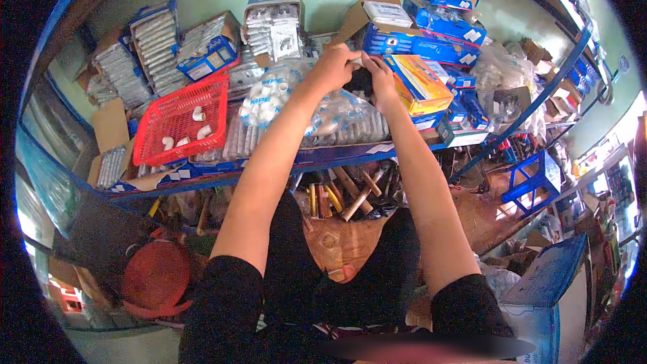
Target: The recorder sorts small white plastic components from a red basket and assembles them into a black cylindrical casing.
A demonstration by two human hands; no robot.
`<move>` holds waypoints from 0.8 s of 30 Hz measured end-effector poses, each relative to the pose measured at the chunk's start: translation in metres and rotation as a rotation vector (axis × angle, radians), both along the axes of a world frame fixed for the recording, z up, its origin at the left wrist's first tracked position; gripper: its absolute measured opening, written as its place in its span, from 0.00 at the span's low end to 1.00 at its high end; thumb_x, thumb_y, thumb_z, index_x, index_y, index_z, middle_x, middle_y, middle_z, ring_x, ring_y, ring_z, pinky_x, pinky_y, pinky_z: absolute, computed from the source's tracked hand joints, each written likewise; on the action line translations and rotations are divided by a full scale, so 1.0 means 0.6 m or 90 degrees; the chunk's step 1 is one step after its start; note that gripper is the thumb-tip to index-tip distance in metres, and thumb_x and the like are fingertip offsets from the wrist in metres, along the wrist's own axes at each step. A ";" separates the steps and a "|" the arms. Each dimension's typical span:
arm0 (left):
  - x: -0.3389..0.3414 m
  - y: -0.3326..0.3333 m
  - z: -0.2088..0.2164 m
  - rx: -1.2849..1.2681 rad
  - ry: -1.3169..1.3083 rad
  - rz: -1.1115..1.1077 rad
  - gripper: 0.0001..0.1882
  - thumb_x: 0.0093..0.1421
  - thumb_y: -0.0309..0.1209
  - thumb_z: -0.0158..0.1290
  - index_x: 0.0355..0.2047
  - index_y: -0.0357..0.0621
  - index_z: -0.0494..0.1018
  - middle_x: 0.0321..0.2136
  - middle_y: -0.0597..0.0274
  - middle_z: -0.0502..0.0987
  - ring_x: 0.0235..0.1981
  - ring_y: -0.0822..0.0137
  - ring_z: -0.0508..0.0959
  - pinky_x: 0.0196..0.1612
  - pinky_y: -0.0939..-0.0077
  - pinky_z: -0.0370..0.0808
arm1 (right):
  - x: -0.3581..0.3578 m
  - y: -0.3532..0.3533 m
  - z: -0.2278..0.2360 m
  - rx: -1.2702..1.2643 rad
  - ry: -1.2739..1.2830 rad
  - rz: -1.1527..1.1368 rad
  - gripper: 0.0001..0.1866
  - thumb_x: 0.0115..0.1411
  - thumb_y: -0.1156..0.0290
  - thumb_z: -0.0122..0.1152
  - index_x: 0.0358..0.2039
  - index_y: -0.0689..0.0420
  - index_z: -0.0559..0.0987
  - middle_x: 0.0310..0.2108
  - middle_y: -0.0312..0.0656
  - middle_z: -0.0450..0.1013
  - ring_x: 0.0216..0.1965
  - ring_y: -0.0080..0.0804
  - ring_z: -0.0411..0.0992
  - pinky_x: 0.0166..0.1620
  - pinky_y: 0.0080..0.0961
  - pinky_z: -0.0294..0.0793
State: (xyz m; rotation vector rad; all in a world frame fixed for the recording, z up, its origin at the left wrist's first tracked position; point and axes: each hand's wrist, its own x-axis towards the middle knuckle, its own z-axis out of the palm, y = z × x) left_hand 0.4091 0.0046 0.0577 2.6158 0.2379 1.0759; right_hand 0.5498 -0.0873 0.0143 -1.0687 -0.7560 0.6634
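Both arms reach forward over the shelf, and the hands meet at its back. My left hand (pixel 335 69) is closed, its fingertips pinched beside those of the right. My right hand (pixel 381 83) is closed too, thumb and fingers drawn together. Whatever they hold between them is too small to make out. Below the hands lies a clear plastic bag (pixel 322 112) over packed goods. Left of my left wrist, white pipe elbows (pixel 270 102) show inside clear plastic. A yellow-and-orange box (pixel 419 87) stands just right of my right hand.
A red plastic basket (pixel 176 104) with several loose white elbows sits to the left. Cartons of wrapped parts (pixel 273 23) line the wall, and blue boxes (pixel 421 46) stack at the right. Hammers (pixel 357 201) lie under the shelf's blue edge. A blue stool (pixel 536 182) stands farther right.
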 end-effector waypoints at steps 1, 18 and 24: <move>-0.002 -0.003 -0.006 -0.005 -0.001 -0.001 0.19 0.60 0.25 0.62 0.53 0.46 0.81 0.38 0.44 0.78 0.42 0.45 0.80 0.45 0.59 0.75 | -0.005 -0.005 0.001 -0.005 -0.001 -0.001 0.21 0.69 0.58 0.63 0.54 0.60 0.81 0.48 0.39 0.78 0.47 0.28 0.74 0.54 0.30 0.71; -0.013 0.001 -0.010 -0.066 -0.024 -0.053 0.15 0.65 0.28 0.57 0.52 0.39 0.79 0.42 0.40 0.82 0.44 0.43 0.81 0.49 0.55 0.77 | -0.021 -0.020 0.021 -0.019 0.127 0.058 0.20 0.69 0.54 0.62 0.50 0.57 0.82 0.40 0.38 0.80 0.36 0.29 0.78 0.38 0.29 0.78; -0.005 -0.011 0.002 -0.071 -0.021 -0.003 0.19 0.70 0.42 0.53 0.39 0.34 0.79 0.39 0.39 0.81 0.44 0.40 0.80 0.48 0.52 0.76 | -0.012 -0.016 0.010 -0.002 0.058 0.027 0.19 0.71 0.57 0.59 0.50 0.60 0.82 0.41 0.39 0.80 0.38 0.28 0.78 0.41 0.28 0.76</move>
